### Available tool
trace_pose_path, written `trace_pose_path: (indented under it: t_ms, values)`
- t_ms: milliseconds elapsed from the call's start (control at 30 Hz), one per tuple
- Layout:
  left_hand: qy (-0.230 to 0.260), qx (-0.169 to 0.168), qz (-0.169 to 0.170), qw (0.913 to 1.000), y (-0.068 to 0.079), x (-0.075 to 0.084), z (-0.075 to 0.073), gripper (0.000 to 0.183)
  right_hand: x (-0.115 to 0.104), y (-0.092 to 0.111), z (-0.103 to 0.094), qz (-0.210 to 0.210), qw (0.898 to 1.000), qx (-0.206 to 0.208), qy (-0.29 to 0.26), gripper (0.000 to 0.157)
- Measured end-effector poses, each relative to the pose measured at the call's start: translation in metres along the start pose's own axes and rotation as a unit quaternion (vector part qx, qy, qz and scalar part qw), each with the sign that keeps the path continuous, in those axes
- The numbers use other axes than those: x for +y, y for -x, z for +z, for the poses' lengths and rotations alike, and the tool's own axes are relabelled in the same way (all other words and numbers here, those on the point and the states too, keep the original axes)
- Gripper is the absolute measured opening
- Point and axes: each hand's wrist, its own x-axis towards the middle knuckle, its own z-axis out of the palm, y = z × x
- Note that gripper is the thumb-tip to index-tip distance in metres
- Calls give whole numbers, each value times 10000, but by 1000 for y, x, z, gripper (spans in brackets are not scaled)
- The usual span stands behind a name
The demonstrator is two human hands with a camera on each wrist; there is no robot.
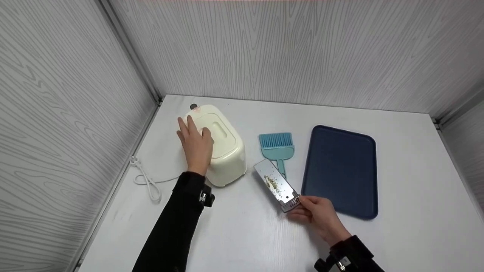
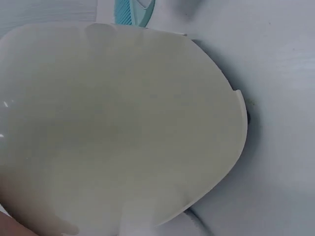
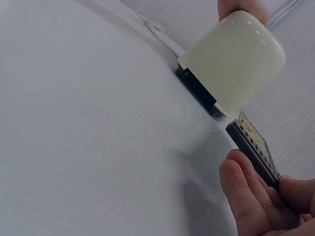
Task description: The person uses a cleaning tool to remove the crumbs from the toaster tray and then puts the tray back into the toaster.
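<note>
Head view: a slim metal crumb tray [image 1: 279,187] is held above the white tabletop [image 1: 234,238], between a cream appliance [image 1: 226,145] and a navy tray [image 1: 342,170]. Its slotted end is pinched by the right hand [image 1: 319,213]; loose crumbs [image 1: 270,182] are scattered along its face. The left hand [image 1: 197,146] is laid on top of the appliance with fingers spread, nothing being clasped. A teal brush [image 1: 277,152] is seen near the far end of the crumb tray, and a white cord [image 1: 153,185] lies left of the appliance. Risk noted: as support is given at one end only, the tray could be twisted by a slip of the pinch, and crumbs shed over the tabletop. Left wrist view: mostly the cream shell is shown; the hand's contact is barely visible, so its firmness cannot be told. Were the shell pushed unevenly, it could be slid or tipped. Right wrist view: the slotted edge is gripped between thumb and fingers, with crumbs close behind it; spillage through the slots or over the rim is judged likely if that edge is lowered.
</note>
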Motion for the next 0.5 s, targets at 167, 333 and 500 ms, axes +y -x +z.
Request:
trace_pose_path:
  t_ms: [167, 333, 500]
  values:
    - [-716, 271, 2012, 9765, 21, 18, 3, 54, -3, 0, -6, -45, 9999, 66, -61, 35]
    - [-718, 574, 4241, 9009, 55, 35, 16, 43, -7, 1, -12, -78, 9999, 130, -56, 38]
    - [-278, 325, 5353, 8436, 91, 38, 35, 43, -9, 2, -17, -74, 9997, 218, -42, 38]
